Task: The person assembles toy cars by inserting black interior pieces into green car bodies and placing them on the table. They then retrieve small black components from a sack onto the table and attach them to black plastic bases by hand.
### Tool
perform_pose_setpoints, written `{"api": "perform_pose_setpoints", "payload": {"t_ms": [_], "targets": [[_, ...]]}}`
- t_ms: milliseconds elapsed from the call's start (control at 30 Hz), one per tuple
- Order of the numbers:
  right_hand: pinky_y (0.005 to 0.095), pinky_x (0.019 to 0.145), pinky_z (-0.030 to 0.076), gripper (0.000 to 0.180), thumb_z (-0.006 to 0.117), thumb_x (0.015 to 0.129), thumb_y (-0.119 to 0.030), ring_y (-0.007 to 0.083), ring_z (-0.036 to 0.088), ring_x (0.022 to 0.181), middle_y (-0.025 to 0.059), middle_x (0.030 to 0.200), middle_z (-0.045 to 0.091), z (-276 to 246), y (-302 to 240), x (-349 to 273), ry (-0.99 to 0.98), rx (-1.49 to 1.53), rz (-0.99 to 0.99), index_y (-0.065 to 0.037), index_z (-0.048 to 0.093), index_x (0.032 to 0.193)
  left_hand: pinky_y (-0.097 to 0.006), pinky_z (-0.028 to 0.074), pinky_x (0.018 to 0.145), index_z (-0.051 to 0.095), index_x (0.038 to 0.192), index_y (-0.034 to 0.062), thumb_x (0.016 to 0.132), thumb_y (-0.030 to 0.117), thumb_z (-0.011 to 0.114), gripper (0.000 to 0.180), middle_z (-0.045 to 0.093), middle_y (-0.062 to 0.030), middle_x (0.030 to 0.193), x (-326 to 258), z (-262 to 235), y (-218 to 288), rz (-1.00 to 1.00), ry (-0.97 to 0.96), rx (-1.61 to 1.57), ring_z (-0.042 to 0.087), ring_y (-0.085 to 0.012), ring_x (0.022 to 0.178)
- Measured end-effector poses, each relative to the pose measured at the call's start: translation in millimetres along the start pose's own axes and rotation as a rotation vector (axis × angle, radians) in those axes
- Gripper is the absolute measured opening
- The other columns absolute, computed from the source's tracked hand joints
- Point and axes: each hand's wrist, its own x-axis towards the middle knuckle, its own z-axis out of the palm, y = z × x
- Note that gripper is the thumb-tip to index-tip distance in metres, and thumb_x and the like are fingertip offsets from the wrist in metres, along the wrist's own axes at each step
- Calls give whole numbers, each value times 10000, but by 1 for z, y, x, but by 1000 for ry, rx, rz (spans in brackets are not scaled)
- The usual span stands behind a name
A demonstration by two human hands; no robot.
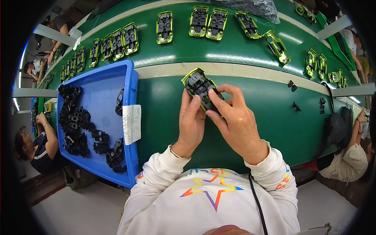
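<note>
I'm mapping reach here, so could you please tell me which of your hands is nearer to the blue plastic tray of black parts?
Left. The left hand grips the yellow-green toy car shell just beside the blue plastic tray; the right hand is farther.

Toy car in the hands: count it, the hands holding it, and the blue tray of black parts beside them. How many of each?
Yellow-green toy car: 1
Hands holding it: 2, left hand and right hand
Blue tray: 1
Total: 4

A white rectangular paper label (132,124) with small dark print hangs on the blue tray's (102,78) right rim.
</note>
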Motion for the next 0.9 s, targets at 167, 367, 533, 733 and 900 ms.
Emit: {"api": "perform_pose_setpoints", "payload": {"t_ms": [167,367,533,733,900], "targets": [[383,632,557,428,730,804,30,263,667,769,140,1221,508,-7,-2,-4,-27,46,-28,2,612,1214,-393,432,1071,316,1483,45,1024,250,458,522,504,-154,1397,-1,3,-1,28,-8,122,545,-242,1230],[384,624,554,420,718,802,44,258,664,762,144,1195,509,-20,-5,-2,-45,98,-17,12,615,1208,-408,397,1103,262,1506,47,1062,261,410,515,441,-168,1461,-3,5,-2,56,-79,75,492,-260,1292],[377,607,552,405,712,798,49,262,664,755,142,1178,515,-20,-6,-6,-28,48,-30,22,619,1191,-404,387,1112,244,1520,66,1075,290,402,523,431,-168,1473,-4,7,-5,85,-105,144,490,-258,1296],[375,603,556,387,689,802,64,281,666,764,138,1130,540,-7,0,-10,-6,36,-64,41,623,1183,-404,395,1104,247,1520,76,1068,257,420,517,454,-173,1453,-6,5,-10,91,-88,184,496,-251,1292],[373,626,553,369,686,796,53,273,664,772,113,1105,558,-12,-2,-8,-45,-17,-76,34,636,1161,-397,424,1075,286,1482,51,1034,155,414,477,492,-173,1411,-4,4,-7,46,-43,176,531,-240,1245]]}}
